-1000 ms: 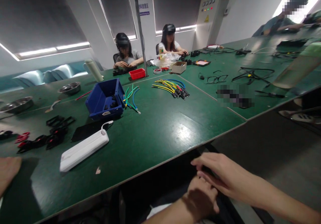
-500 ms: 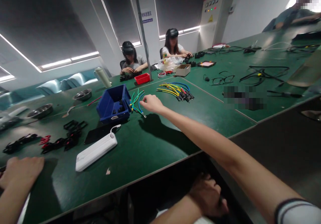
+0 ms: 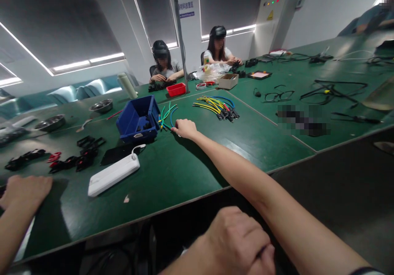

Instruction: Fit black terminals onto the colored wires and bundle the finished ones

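Note:
My right hand (image 3: 184,128) reaches far out over the green table (image 3: 191,172). Its fingers are pinched on the near end of a loose bunch of green and blue wires (image 3: 167,115). These wires lie just right of a blue plastic bin (image 3: 135,119) with small black parts inside. My left hand (image 3: 238,242) is a closed fist low at the bottom centre, below the table's near edge. Whatever it holds is hidden.
Another person's hand (image 3: 26,189) rests on the table at far left. A white oblong case (image 3: 113,174), black and red clips (image 3: 67,162), yellow wires (image 3: 215,104), glasses (image 3: 275,96) and a red tray (image 3: 176,89) lie around. Two people sit across the table.
My right hand left my lap, stretched across the table and came down onto the wire ends beside the blue bin. My left fist stayed low. The view shifted right.

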A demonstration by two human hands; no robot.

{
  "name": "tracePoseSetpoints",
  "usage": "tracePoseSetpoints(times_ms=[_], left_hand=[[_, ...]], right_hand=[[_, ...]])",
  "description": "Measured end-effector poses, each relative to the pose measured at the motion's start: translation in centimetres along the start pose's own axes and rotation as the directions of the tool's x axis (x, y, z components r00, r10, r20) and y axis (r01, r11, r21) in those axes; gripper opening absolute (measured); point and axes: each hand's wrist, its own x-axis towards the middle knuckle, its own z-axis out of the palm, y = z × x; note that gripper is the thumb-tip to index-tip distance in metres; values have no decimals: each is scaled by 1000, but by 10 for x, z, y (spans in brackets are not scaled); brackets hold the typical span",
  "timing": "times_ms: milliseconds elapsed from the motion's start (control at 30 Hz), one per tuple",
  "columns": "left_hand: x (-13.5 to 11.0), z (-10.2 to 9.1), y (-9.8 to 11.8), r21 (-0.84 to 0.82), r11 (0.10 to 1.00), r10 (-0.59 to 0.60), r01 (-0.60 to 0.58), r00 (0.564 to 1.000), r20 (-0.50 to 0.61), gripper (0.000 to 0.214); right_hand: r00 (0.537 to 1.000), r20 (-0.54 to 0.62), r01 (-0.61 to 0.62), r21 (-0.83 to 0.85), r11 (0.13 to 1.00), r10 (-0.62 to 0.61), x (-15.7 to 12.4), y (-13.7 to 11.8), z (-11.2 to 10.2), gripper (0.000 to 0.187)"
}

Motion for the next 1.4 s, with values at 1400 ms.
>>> tracePoseSetpoints(times_ms=[1400], left_hand=[[-27,-277,-297,388,362,-882,847,447,-152,11]], right_hand=[[915,-399,132,445,886,64,-11,56,18,28]])
